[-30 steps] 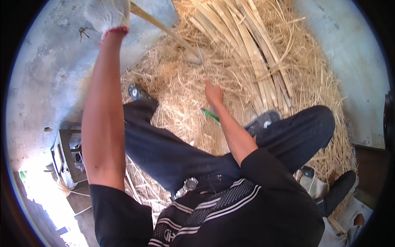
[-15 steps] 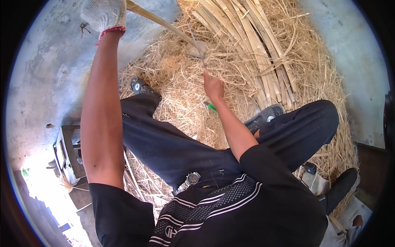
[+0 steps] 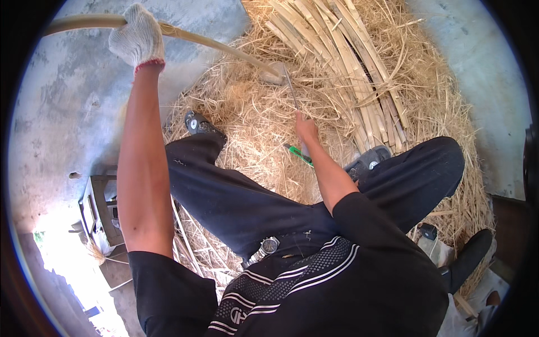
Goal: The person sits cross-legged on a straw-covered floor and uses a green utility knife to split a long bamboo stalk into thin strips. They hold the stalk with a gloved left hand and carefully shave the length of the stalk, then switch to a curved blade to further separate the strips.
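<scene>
My left hand (image 3: 137, 36), in a white knit glove with a red cuff, is closed around a long bamboo strip (image 3: 210, 42). The strip runs past the left rim of the view on one side. Its other end slopes down to a small pale block (image 3: 272, 78) among the shavings. Bare, my right hand (image 3: 306, 129) grips a knife, its handle mostly hidden by the fingers. The thin knife blade (image 3: 291, 87) points away from me, its tip just right of the strip's end; contact between them is unclear. A green utility knife (image 3: 299, 154) lies close beside my right hand.
Straw-like shavings (image 3: 252, 151) cover the floor between and around my legs. A bundle of split bamboo strips (image 3: 348, 62) lies at the far right. My shoes flank the work. A metal-band watch (image 3: 269, 245) sits by my lap. Pale wall (image 3: 73, 112) bounds the left.
My left hand is lower in the view, with more of the bamboo strip showing beyond it. The knife has shifted right, from across the strip to beside its end. The view has shifted slightly.
</scene>
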`<state>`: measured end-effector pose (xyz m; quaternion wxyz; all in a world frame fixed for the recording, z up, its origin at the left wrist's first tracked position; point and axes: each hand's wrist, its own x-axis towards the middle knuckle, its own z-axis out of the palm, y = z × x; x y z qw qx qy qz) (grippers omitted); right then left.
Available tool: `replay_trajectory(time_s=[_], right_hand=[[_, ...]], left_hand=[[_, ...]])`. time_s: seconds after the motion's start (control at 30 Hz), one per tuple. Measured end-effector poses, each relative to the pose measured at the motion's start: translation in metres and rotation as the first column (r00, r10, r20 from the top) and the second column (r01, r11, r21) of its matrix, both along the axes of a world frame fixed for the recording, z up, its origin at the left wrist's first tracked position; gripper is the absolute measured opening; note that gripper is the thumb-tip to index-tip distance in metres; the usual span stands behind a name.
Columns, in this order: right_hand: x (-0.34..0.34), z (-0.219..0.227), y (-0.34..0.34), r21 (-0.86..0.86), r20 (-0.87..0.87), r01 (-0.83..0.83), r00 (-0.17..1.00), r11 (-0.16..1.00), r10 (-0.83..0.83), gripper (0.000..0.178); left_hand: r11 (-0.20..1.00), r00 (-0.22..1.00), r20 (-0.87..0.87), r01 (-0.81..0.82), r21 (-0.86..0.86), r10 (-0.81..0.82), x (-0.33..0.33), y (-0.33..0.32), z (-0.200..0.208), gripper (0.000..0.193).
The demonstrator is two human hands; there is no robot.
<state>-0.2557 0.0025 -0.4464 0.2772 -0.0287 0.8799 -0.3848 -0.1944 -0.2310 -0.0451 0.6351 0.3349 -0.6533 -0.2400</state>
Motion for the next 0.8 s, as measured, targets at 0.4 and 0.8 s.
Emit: replay_trajectory(time_s=[0.4, 0.8], right_hand=[[0.003, 0.008, 0.010, 0.090, 0.062, -0.001, 0.998, 0.996, -0.004, 0.088], [0.018, -0.025, 0.008, 0.115, 0.043, 0.005, 0.999, 0.993, -0.010, 0.084]], left_hand=[[0.999, 0.999, 0.018, -0.035, 0.018, 0.035, 0.011, -0.012, -0.002, 0.030], [0.998, 0.991, -0.126, 0.055, 0.038, -0.050, 0.016, -0.018, -0.006, 0.028]])
